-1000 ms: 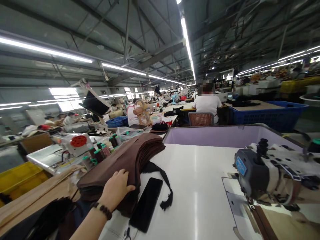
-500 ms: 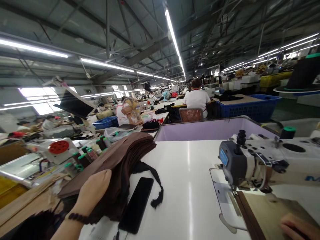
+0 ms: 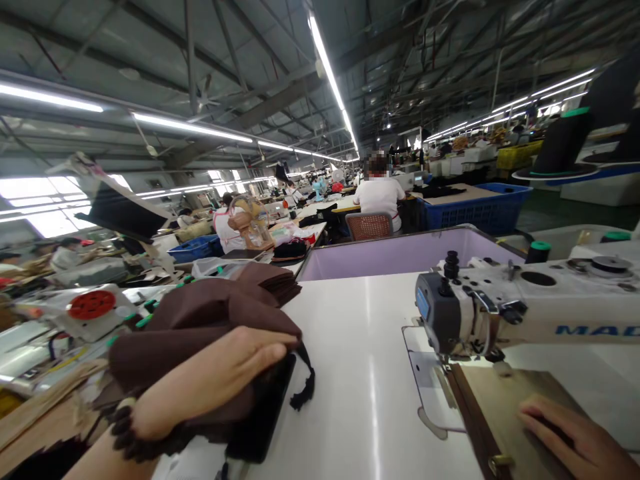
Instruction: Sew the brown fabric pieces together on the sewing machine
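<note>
Head view: the left hand [image 3: 245, 357], which half a second ago lies on the slope of the brown stack [image 3: 274, 283], now reaches further right across its front, and the top brown sheet [image 3: 175, 353] has come up and folded over in a loose roll. That sheet now covers part of the phone [image 3: 265, 427], which shows in full in the earlier frame, and only the end of the black strip [image 3: 306, 387] remains visible on the white bench [image 3: 345, 360]. The left forearm comes in from the lower left, a beaded bracelet [image 3: 125, 433] at the wrist, the back of the hand up and the fingers nearly straight, drawn together on the sheet's edge at its right corner. The view has swung right, so more of the sewing machine [image 3: 530, 293] shows. The right hand [image 3: 580, 437], just entering at the edge before, is now further into view, resting on the tan piece [image 3: 515, 393] under the machine, its fingers loosely bent and pointing left; whether they pinch the cloth cannot be told. The brown sheet lies left of the machine, well apart from it.
</note>
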`<state>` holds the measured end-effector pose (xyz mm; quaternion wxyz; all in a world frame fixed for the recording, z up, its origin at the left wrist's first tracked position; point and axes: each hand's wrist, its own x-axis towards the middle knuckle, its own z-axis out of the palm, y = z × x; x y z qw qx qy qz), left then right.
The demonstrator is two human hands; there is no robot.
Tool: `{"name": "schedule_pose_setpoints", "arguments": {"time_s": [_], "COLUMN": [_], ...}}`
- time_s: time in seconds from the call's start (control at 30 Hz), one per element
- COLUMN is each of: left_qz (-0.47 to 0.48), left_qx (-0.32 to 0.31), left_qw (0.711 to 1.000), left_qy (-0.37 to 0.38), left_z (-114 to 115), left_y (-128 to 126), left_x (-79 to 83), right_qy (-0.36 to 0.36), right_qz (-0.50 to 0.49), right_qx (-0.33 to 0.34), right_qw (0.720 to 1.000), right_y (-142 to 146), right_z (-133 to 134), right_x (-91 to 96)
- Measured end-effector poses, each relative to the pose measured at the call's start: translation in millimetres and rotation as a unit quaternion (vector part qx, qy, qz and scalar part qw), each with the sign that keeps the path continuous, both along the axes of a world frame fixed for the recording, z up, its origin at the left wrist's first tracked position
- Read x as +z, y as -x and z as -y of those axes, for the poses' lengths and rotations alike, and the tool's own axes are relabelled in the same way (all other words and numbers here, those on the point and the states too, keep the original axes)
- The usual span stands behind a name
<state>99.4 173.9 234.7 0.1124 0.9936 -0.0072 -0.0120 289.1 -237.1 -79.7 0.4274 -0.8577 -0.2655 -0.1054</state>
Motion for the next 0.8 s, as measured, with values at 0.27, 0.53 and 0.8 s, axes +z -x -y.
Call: {"name": "schedule_pose_setpoints", "arguments": {"time_s": [0.27, 0.53, 0.8], "left_qz": [-0.105, -0.164, -0.169], "left_qx": [0.095, -0.014, -0.12], "left_qw": [0.986, 0.986, 0.978], "left_qy": [-0.093, -0.016, -0.004], "left_z": [3.6, 25.7, 27.0], "left_y": [-14.2, -7.2, -49.6], "left_x": [-124.7, -196.3, -189.5], "right_qy": [0.055, 0.06, 0.071], "right_qz": [-0.007, -0.042, -0.079], "right_qx": [0.033, 0.061, 0.066], "right_qw": [0.998, 0.995, 0.992], "right_y": [14.3, 16.6, 25.0], "right_z": [-9.6, -12.4, -17.7], "right_x": [37.0, 44.4, 69.4]}}
